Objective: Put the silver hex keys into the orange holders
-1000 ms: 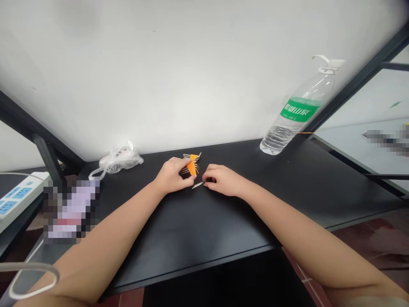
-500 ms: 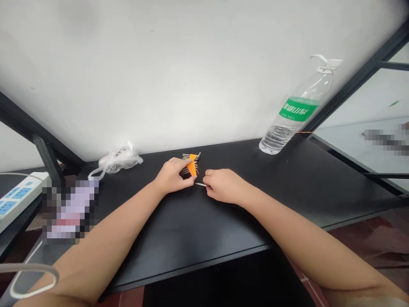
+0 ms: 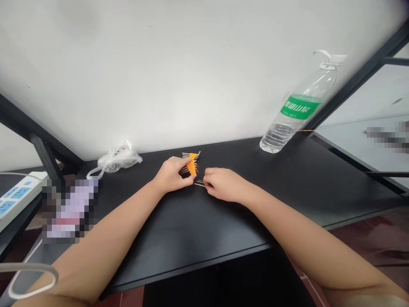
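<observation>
My left hand (image 3: 172, 175) is closed on an orange hex key holder (image 3: 191, 165), thumb at its near end and fingers along its left side. Several silver hex keys (image 3: 197, 156) sit in the holder, their bent ends to the right. Just to the right, my right hand (image 3: 222, 183) pinches loose thin hex keys (image 3: 199, 183). Their straight ends stick out toward my left thumb, and the rest is hidden in my fingers. A small gap separates the two hands.
Both hands are over a black table (image 3: 191, 238) against a white wall. A large water bottle (image 3: 289, 121) stands at the back right. At the back left lies a crumpled clear plastic bag (image 3: 119, 158). A white power strip (image 3: 19, 194) is at far left.
The hex keys in my right hand have fanned apart slightly, so their tips show more separately. My left hand and the holder have stayed almost in place.
</observation>
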Available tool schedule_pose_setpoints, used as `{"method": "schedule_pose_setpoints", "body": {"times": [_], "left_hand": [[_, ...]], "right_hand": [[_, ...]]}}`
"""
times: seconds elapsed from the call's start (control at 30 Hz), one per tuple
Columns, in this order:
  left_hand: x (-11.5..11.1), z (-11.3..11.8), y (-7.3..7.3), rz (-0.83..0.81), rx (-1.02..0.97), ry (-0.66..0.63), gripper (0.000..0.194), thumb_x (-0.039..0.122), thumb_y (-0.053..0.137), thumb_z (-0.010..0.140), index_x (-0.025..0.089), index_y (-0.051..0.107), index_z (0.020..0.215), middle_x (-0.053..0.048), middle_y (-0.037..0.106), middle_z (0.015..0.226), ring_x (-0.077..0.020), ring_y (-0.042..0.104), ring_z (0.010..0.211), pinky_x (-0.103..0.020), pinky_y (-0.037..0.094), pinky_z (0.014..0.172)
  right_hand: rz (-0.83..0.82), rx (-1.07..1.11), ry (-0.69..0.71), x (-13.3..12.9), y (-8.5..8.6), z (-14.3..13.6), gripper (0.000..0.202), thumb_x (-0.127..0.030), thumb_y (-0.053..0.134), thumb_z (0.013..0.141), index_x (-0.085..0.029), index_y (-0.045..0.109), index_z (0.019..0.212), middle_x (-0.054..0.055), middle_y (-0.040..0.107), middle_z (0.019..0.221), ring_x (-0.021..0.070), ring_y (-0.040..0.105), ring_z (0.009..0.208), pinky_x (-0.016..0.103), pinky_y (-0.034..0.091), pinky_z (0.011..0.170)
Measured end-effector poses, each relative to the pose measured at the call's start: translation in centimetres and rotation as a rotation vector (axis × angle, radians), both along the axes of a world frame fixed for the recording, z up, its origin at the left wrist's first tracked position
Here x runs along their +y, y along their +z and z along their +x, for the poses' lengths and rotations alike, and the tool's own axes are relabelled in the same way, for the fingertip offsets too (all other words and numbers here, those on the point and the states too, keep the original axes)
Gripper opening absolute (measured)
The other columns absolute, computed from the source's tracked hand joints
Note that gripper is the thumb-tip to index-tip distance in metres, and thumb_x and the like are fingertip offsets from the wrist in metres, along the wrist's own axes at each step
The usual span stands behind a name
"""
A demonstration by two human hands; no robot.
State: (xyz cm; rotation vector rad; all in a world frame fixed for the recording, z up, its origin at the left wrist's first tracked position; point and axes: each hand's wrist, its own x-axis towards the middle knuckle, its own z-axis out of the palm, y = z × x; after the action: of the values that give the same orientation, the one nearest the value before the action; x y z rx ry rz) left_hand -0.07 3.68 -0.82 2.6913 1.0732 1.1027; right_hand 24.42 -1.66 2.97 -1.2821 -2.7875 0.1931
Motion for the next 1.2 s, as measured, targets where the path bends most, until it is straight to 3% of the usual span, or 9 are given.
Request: {"method": "schedule_pose_setpoints", "body": {"times": [0.2, 0.37, 0.57, 1.07, 1.2], "left_hand": [[0.1, -0.1, -0.1, -0.002, 0.012, 0.009, 0.046, 0.039, 0.076, 0.079, 0.021, 0.071, 0.121, -0.006, 0.077, 0.096, -0.0221, 0.072, 0.087, -0.036, 0.058, 0.087], [0.1, 0.0, -0.1, 0.022, -0.007, -0.005, 0.046, 0.037, 0.076, 0.078, 0.021, 0.071, 0.121, -0.005, 0.077, 0.093, -0.0222, 0.072, 0.085, -0.036, 0.059, 0.085], [-0.1, 0.1, 0.0, 0.026, -0.025, -0.01, 0.047, 0.036, 0.076, 0.078, 0.021, 0.07, 0.122, -0.006, 0.078, 0.095, -0.0222, 0.073, 0.085, -0.037, 0.059, 0.085], [-0.1, 0.1, -0.1, 0.032, -0.033, -0.033, 0.048, 0.037, 0.076, 0.079, 0.021, 0.069, 0.123, -0.006, 0.078, 0.094, -0.0232, 0.074, 0.088, -0.038, 0.059, 0.087], [0.0, 0.1, 0.1, 0.047, 0.01, -0.092, 0.047, 0.036, 0.074, 0.081, 0.022, 0.067, 0.125, -0.005, 0.077, 0.093, -0.0236, 0.074, 0.088, -0.04, 0.057, 0.091]], "right_hand": [[0.038, -0.056, 0.022, -0.6, 0.2, -0.2, 0.013, -0.016, 0.055, 0.089, -0.018, 0.065, 0.082, 0.007, 0.066, 0.091, 0.0186, 0.059, 0.078, 0.031, 0.038, 0.07], [-0.072, 0.268, -0.007, 0.6, 0.5, 0.9, 0.01, -0.01, 0.059, 0.084, -0.019, 0.063, 0.084, 0.002, 0.066, 0.083, 0.0146, 0.056, 0.072, 0.026, 0.039, 0.068], [-0.058, 0.592, -0.062, 1.9, 0.2, 2.0, 0.014, -0.011, 0.058, 0.087, -0.019, 0.069, 0.091, 0.002, 0.069, 0.088, 0.0136, 0.06, 0.073, 0.026, 0.045, 0.071], [-0.062, 0.588, -0.052, 1.7, 0.4, 1.7, 0.018, -0.012, 0.057, 0.093, -0.019, 0.074, 0.092, 0.002, 0.067, 0.088, 0.013, 0.058, 0.074, 0.026, 0.043, 0.07], [-0.083, 0.581, -0.048, 1.7, 0.5, 1.9, 0.019, -0.015, 0.057, 0.094, -0.02, 0.075, 0.092, 0.002, 0.067, 0.086, 0.0133, 0.059, 0.075, 0.026, 0.044, 0.071]]}}
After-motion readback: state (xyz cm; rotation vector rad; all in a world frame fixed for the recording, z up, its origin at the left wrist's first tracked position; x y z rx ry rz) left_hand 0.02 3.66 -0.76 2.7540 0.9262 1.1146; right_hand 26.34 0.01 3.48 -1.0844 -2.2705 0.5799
